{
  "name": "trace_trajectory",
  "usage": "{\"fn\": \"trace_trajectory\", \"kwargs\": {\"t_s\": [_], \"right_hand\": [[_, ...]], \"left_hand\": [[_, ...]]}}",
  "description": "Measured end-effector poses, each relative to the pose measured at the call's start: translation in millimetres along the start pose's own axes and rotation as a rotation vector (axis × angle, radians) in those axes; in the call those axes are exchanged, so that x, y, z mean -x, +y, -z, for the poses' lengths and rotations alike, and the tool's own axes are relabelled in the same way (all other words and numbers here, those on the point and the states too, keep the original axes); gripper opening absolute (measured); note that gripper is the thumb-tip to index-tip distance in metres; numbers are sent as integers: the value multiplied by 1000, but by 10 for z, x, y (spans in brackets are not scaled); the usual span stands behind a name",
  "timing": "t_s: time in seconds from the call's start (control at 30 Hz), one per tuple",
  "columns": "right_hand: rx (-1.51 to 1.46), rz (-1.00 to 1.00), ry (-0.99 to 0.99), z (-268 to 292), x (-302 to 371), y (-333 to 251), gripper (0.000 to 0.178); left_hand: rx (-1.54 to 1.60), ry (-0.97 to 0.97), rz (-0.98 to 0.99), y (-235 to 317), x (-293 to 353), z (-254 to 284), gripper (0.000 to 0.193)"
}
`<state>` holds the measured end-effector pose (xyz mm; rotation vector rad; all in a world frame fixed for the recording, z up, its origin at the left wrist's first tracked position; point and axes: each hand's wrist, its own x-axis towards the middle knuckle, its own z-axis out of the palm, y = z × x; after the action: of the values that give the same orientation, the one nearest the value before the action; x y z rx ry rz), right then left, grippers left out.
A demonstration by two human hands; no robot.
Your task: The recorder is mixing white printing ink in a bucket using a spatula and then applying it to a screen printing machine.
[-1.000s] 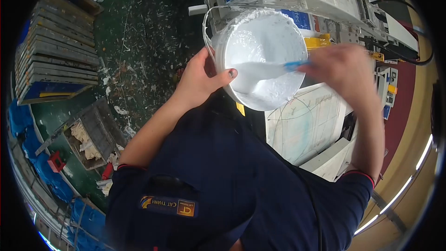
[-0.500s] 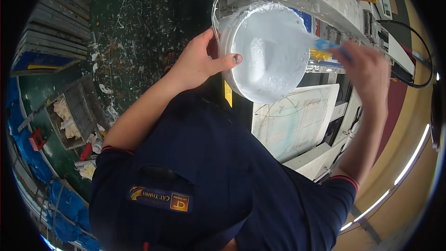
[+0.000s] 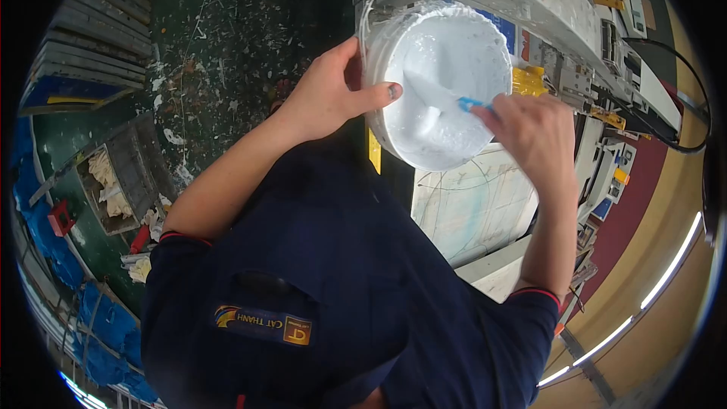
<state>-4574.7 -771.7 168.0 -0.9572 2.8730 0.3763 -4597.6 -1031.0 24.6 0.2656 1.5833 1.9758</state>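
At nine o'clock, the left hand [image 3: 329, 98] clasps the white bucket [image 3: 381, 57]; at four, the right hand [image 3: 534, 132] pinches a blue-handled tool [image 3: 472, 104], apparently a spatula, over white paste [image 3: 424, 53].

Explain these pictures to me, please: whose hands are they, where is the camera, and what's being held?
There's no machine arm here, just one person's bare hands. The view looks down from a fisheye camera worn on the head, so straight edges bend. The left hand steadies a white bucket, thumb over its rim. The right hand grips a blue-handled tool reaching into the white paste inside. Beside the bucket lies a pale panel with thin lines; at left, a grey box holds crumpled pale material.
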Motion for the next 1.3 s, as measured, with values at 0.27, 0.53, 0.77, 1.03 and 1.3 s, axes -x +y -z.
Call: {"fn": "trace_trajectory", "kwargs": {"t_s": [0.27,0.53,0.77,1.03,1.3], "right_hand": [[-99,-361,101,505,130,505,33],[-150,-99,-84,109,96,360,36],[-73,-53,-35,-118,110,120,35],[-33,-342,10,386,258,541,22],[-126,-60,125,188,190,-92,32]], "left_hand": [[36,32,-22,-108,-88,-6,52],[-65,35,16,-152,-86,71,51],[-34,59,-32,-172,-64,-16,48],[-5,-20,16,-88,-187,10,41],[-7,49,28,-72,-114,-10,40]]}}
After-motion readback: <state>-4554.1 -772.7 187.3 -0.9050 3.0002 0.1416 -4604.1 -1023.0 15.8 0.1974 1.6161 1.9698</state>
